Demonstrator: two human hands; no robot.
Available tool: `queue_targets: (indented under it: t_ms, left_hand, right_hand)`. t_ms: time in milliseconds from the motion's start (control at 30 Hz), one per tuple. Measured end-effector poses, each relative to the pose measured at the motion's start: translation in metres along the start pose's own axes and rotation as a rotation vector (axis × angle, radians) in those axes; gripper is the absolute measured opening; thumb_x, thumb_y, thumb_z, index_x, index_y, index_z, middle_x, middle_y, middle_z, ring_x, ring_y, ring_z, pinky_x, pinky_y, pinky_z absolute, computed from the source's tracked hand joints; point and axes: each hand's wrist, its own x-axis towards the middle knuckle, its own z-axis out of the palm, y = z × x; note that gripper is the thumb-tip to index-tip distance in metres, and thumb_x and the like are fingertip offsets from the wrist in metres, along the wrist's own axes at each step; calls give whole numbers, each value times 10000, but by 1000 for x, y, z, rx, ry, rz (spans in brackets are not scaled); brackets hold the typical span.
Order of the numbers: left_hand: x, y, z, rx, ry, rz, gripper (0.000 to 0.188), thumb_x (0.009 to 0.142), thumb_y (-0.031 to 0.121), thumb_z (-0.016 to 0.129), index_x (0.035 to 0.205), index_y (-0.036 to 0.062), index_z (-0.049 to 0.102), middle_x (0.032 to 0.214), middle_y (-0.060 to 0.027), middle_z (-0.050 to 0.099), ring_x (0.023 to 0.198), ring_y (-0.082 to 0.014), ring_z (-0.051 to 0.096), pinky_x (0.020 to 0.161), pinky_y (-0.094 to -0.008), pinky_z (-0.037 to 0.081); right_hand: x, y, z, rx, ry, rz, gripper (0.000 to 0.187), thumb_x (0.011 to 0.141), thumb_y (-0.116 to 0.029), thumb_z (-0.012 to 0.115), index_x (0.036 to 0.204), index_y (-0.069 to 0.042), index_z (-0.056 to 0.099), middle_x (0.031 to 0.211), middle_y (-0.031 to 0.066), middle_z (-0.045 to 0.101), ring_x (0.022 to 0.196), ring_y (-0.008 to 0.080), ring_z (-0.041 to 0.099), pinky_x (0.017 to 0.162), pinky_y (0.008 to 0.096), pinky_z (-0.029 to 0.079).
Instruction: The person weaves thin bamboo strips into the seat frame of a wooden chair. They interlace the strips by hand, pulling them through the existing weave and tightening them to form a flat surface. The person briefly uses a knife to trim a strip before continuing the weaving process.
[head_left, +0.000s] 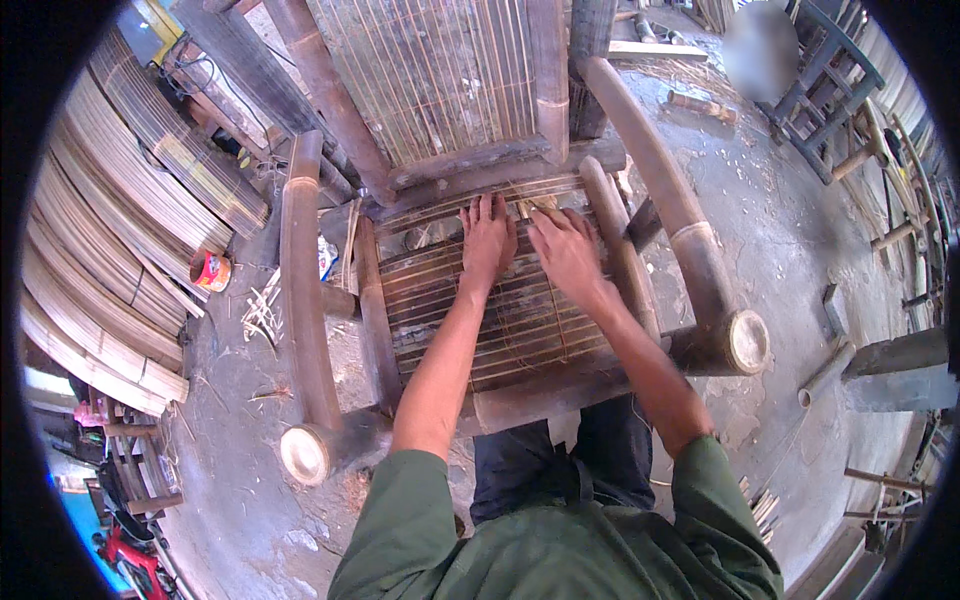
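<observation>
A bamboo chair (pixel 300 290) with thick pole armrests stands in front of me on the concrete floor. Its seat (pixel 440 330) is a mat of thin bamboo slats. My left hand (pixel 487 240) lies flat on the slats near the seat's back edge, fingers stretched forward. My right hand (pixel 562 250) rests beside it, fingers pressing on the slats at the back of the seat. Neither hand lifts anything. The slatted backrest (pixel 440 70) rises just beyond my fingertips.
Bundles of long bamboo strips (pixel 110 250) are stacked at the left. A small red and white can (pixel 211 271) stands on the floor next to them. Bamboo offcuts (pixel 703 105) lie at the far right, near a blue frame (pixel 820 90). A short pole (pixel 825 372) lies at right.
</observation>
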Motion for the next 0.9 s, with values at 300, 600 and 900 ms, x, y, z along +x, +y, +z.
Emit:
queue_targets:
  t_ms: [300,600,900]
  left_hand:
    - [-7,3,-6,-39,58,-26,398,878,129,513,1230,-57,490,1260,-200,446,1214,-372,432,1052,-539,315]
    - [-2,7,-9,-36,85,-17,378,888,134,492,1230,-26,489,1225,-173,455,1186,-346,451,1046,-534,316]
    - [-9,-1,-22,-21,104,-39,334,874,112,506,1188,-3,513,1175,-166,464,1145,-338,462,1037,-520,327]
  right_hand:
    - [30,19,65,-136,-364,231,598,958,-531,293,1207,-88,608,1278,125,572,1312,387,375,1061,697,49]
    - [65,20,55,-134,-601,472,802,898,-679,236,1174,-41,637,1329,163,528,1326,371,379,1104,629,39]
    - [86,45,90,101,-683,245,722,889,-673,264,1414,-198,406,1446,84,418,1357,299,345,1150,466,144]
